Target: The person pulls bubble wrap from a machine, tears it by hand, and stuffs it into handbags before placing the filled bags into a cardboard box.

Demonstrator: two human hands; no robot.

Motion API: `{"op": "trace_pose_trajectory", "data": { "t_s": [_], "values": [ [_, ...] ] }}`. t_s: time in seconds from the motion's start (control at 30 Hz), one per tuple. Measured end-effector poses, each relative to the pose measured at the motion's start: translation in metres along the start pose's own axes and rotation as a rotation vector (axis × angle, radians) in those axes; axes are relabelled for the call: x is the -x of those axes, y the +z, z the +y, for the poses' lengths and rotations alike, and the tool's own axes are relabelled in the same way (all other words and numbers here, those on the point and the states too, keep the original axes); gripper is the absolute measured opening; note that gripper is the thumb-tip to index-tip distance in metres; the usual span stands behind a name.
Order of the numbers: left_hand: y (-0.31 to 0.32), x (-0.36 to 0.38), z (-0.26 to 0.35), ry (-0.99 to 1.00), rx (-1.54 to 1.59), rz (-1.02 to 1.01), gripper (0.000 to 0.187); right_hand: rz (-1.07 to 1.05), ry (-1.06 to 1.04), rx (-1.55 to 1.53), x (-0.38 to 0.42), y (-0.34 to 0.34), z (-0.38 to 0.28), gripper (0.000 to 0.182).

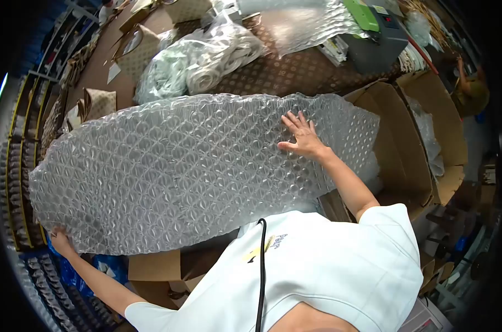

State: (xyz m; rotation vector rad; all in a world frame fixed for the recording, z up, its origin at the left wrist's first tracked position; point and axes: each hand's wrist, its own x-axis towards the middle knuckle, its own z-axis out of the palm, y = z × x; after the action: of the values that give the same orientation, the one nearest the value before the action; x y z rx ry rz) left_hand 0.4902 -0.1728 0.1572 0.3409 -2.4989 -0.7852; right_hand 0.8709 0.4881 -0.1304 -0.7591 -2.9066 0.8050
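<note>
A long sheet of bubble wrap (195, 166) lies spread over the table (295, 74), reaching from the far left edge to the open carton (411, 144) on the right. It covers most of the near half of the tabletop, and its near edge hangs just past the table's rim.

The right hand (301, 135) rests flat on the wrap near its right end — fingers spread and pointing away from the person, palm down on the bubbles. The left hand (60, 239) is at the wrap's near-left corner, low in the view; it grips the edge of the sheet, fingers partly hidden beneath it, so how tightly they close cannot be told.

Behind the wrap, on the patterned tabletop, sits a clear bag (201, 58) stuffed with pale goods, and beyond it another piece of air cushion film (306, 22). A grey machine (378, 39) with a green top stands at the far right of the table. Small brown boxes (140, 50) lie toward the far left, and one more (99, 102) sits just beside the wrap's upper-left edge.

The carton to the right stands with its flaps open, clear plastic inside. A flat piece of cardboard (154, 265) shows below the wrap, near the person's white shirt (328, 265). Another person (471, 88) works at the far right, well apart from the table.
</note>
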Motion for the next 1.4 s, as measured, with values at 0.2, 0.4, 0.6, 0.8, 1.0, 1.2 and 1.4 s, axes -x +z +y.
{"op": "trace_pose_trajectory", "data": {
  "t_s": [0.2, 0.4, 0.6, 0.8, 1.0, 1.2, 1.4],
  "values": [
    [-0.026, -0.023, -0.024, -0.045, -0.48, 0.151, 0.051, 0.062, -0.168, -0.041, -0.019, 0.084, -0.033, 0.093],
    [-0.029, -0.012, 0.027, 0.029, -0.751, 0.157, 0.054, 0.064, 0.01, -0.073, -0.047, 0.008, 0.06, 0.059],
    [-0.024, -0.003, 0.0, 0.046, -0.648, 0.22, 0.057, -0.369, 0.049, 0.301, -0.131, -0.004, 0.065, 0.084],
    [0.046, 0.068, 0.105, 0.392, -1.082, 0.523, 0.081, -0.358, -0.082, 0.2, -0.139, 0.005, 0.082, 0.038],
    [0.241, 0.422, 0.285, 1.248, 0.142, -0.741, 0.103, -0.237, -0.64, -0.108, -0.091, -0.079, -0.026, 0.035],
    [0.283, 0.47, 0.329, 1.275, 0.109, -1.394, 0.034, -0.314, -0.514, 0.11, -0.065, -0.112, -0.004, 0.041],
    [0.295, 0.482, 0.344, 1.443, 0.089, -1.297, 0.015, -0.491, -0.34, -0.372, -0.052, -0.098, 0.031, 0.031]
  ]
}}
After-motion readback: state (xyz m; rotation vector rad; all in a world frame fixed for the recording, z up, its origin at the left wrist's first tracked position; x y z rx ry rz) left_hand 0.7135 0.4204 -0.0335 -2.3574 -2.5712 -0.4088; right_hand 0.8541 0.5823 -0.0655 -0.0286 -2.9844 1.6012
